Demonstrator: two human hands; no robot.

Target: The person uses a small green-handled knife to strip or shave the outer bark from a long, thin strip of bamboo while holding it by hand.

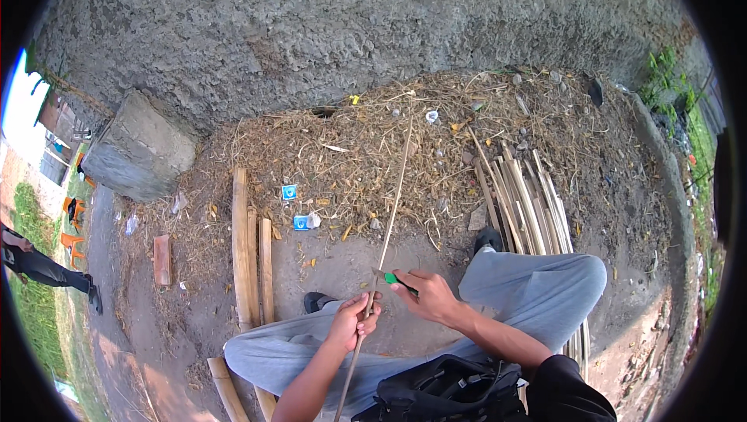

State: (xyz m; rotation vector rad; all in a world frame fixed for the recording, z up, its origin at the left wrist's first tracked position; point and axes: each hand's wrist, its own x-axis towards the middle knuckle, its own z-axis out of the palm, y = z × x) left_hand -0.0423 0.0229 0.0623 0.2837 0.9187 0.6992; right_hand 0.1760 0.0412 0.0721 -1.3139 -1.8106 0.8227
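Observation:
My left hand (pixel 354 322) is closed around a long, thin bamboo strip (pixel 394 203), which slants up and away from my lap toward the wall. In my right hand (pixel 428 296) is a green utility knife (pixel 391 276). Its blade touches or lies very close to the strip, just beyond my left fingers. A bundle of split bamboo strips (pixel 523 208) lies to the right beside my foot and runs under my right leg. Wider bamboo pieces (pixel 242 251) lie to the left, partly beneath my left leg.
A rough grey wall (pixel 373 25) closes off the far side. Dry straw and litter cover the ground below it, with two small blue packets (pixel 301 222). A concrete block (pixel 144 146) and a brick (pixel 162 259) lie left. Another person (pixel 47 266) stands at the far left near orange chairs (pixel 72 245).

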